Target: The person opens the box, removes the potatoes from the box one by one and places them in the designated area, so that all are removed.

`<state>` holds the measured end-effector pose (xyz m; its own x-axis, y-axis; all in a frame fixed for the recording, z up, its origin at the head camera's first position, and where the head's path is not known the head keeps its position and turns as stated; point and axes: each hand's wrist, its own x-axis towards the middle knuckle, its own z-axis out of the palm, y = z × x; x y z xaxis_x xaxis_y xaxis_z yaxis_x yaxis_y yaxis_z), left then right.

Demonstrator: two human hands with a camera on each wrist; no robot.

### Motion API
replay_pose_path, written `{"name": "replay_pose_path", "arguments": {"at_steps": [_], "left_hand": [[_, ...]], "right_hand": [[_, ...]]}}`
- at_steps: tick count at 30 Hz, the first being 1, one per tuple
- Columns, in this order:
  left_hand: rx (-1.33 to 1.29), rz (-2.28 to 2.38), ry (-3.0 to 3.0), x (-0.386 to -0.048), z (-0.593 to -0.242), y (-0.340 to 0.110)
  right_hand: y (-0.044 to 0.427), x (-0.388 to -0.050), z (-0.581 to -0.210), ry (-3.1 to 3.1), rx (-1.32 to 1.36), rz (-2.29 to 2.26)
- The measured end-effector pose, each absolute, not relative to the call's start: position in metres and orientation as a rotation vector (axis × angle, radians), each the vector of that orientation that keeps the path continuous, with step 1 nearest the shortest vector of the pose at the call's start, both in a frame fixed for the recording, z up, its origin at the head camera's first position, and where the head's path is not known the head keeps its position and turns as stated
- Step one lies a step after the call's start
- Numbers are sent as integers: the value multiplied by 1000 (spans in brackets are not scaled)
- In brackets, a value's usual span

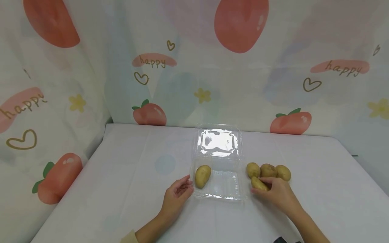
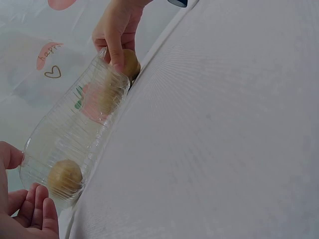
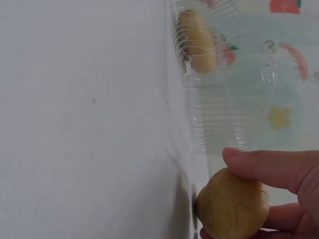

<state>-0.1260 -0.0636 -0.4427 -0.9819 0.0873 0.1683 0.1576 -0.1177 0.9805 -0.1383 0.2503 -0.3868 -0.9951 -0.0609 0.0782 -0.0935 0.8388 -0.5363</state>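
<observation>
A clear plastic clamshell container (image 1: pixel 225 184) lies with its lid (image 1: pixel 218 141) laid back. Inside, against its left side, rests a potato (image 1: pixel 202 176). My left hand (image 1: pixel 177 199) is at the container's left edge, its fingers loosely bent; in the left wrist view the thumb (image 2: pixel 11 155) touches the rim and the other fingers lie beside the outer wall. To the right of the container, my right hand (image 1: pixel 278 195) pinches a small potato (image 1: pixel 259 184) between thumb and fingers. The right wrist view shows this potato (image 3: pixel 233 204) close to the table surface.
Three more potatoes (image 1: pixel 253 170) sit in a row just beyond my right hand. A white cloth (image 1: pixel 130 182) covers the table, and a fruit-patterned curtain (image 1: pixel 188 94) stands behind it. Near the bottom edge a dark object (image 1: pixel 280 240) is partly visible.
</observation>
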Motion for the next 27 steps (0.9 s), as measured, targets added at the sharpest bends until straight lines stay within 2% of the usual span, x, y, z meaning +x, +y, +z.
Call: {"name": "replay_pose_path", "arguments": {"at_steps": [27], "left_hand": [[-273,-2316,-2042,-126,-443,-64]], "right_hand": [[248,-136,-391,-2979,106,845]]}}
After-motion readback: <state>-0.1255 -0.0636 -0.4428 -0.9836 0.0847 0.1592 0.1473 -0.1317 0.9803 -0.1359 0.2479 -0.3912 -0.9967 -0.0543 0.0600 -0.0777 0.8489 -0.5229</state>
